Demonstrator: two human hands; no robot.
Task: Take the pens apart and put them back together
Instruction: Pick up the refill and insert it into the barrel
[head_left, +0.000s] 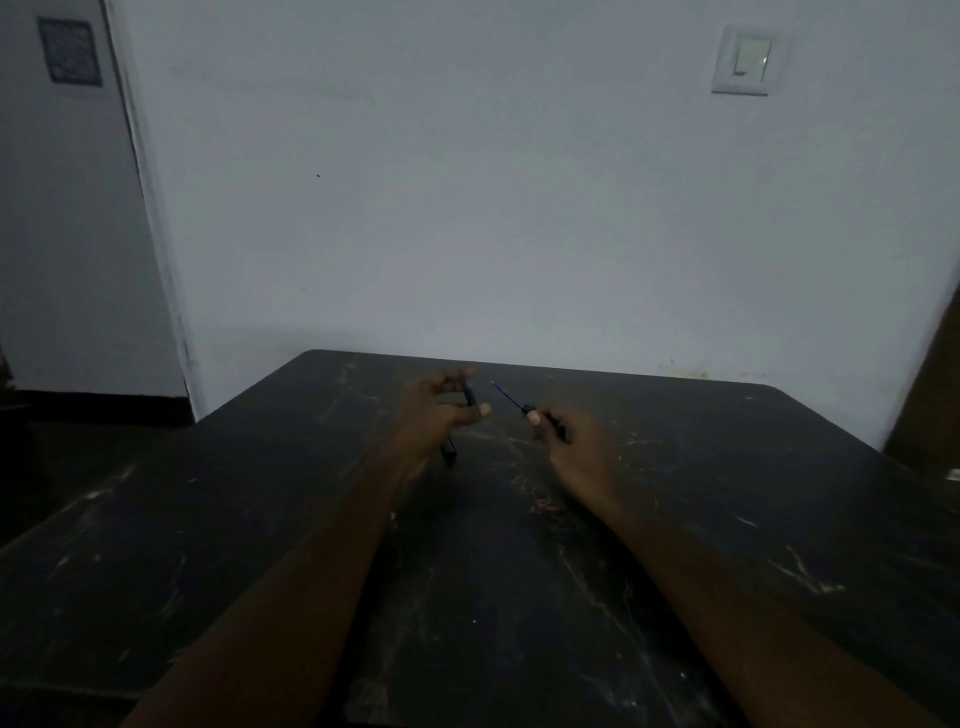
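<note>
My two bare forearms reach out from the near edge of a dark, scratched counter (675, 467), its black top veined with pale scuffs and rust-coloured marks, in a dimly lit room. Beyond them my left hand (431, 410) curls shut around a dark pen barrel (470, 396): the grip closes on its middle, the upper end poking out between thumb and forefinger and the lower end showing below the palm, close to the counter; whether it touches the surface I cannot tell. Just to the right of that grip, and apart from it, my right hand (571, 441) pinches a thin blue refill (506, 395) between thumb and fingers, closed on its dark lower section. The refill slants up and to the left, its fine tip pointing toward the barrel's open top end, with a small gap between the two. Neither piece touches the other. No tray, box or other holder appears near either grip; both parts of the pen are in my hands, above the middle of the counter. Past my hands the counter ends at a pale wall (519, 208). High to the right of the grips hangs a white light switch (748, 61); far to the left stands a door frame (156, 234).
</note>
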